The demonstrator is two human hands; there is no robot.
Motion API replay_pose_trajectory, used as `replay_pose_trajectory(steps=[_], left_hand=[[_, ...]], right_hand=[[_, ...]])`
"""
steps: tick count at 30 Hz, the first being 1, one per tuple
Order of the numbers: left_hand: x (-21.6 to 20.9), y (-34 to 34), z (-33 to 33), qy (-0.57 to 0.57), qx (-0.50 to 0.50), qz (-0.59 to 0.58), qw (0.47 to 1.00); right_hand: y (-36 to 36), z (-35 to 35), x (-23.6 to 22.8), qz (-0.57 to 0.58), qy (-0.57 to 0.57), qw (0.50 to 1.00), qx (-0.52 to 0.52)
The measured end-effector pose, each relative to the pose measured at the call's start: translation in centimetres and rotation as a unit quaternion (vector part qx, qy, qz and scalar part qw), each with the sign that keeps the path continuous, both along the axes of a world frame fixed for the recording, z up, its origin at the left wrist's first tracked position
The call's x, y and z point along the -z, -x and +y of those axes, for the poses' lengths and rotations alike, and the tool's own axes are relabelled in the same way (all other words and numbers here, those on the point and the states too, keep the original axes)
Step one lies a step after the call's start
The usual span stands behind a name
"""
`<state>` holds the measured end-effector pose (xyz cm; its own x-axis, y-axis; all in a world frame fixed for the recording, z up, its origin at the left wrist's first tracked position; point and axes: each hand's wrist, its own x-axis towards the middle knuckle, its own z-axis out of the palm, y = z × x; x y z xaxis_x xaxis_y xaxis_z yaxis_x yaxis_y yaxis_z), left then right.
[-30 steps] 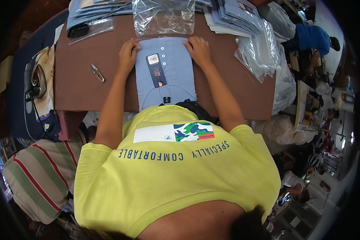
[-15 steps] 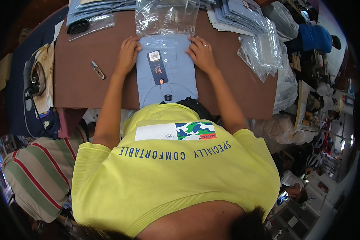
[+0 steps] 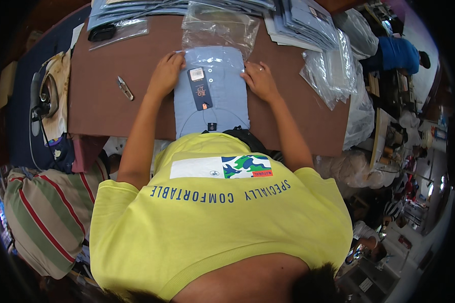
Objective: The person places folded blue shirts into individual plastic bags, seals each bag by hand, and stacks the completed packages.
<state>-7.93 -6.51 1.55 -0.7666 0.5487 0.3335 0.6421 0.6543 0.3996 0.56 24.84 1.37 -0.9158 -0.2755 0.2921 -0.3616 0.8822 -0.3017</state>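
A folded light-blue shirt point(image 3: 230, 96) lies at the table's near edge, against my body, with a dark hang tag point(image 3: 200, 91) and small white buttons on its front. The shirt's far end has slipped inside a clear plastic bag point(image 3: 215, 31), which shines over it and crumples beyond. At the far left corner my left hand point(image 3: 169, 74) is closed, its fingers pinching the bag's edge beside the shirt. My right hand point(image 3: 261, 81) has curled fingers at the right edge, also gripping the bag; the fingertips are partly hidden.
Thread snips point(image 3: 125, 88) lie on the brown table point(image 3: 106, 113) to the left. Stacked folded shirts point(image 3: 308, 22) and loose plastic bags point(image 3: 333, 68) are at the far right; more shirts point(image 3: 136, 12) and a black object point(image 3: 101, 33) at the far left. An iron point(image 3: 48, 96) stands left.
The bag has come nearer over the shirt's far end, its loose part shifting right and crumpling. Both hands have moved slightly nearer, their fingers more curled.
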Motion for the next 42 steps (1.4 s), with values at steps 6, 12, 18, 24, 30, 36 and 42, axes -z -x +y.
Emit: replay_pose_trajectory(steps=[6,12,18,24,30,36,42], left_hand=[[-0.2,1.6,-1.2,0.01,0.017,0.016,1.0],[-0.2,3.4,-2.1,0.006,-0.022,-0.012,1.0],[1.4,3.0,-3.0,-0.214,-0.073,-0.236,0.945],[1.9,5.1,-1.3,-0.23,-0.249,-0.365,0.867],[3.3,5.1,-0.1,-0.312,-0.214,-0.306,0.874],[0.8,5.4,-1.0,-0.333,-0.213,-0.467,0.791],[-0.1,5.1,-2.3,-0.376,-0.159,-0.571,0.712]], right_hand=[[-2.2,-1.5,-2.7,-0.048,0.014,0.999,0.007],[-0.5,-3.1,-3.3,-0.079,0.091,0.989,0.089],[1.4,-3.8,-1.7,-0.117,0.222,0.958,0.138],[4.0,-2.9,-0.8,-0.178,0.353,0.877,0.272],[5.2,-2.2,0.1,-0.167,0.425,0.844,0.281],[5.5,-1.4,1.6,-0.197,0.525,0.797,0.223],[5.7,-0.9,0.0,-0.265,0.572,0.749,0.204]])
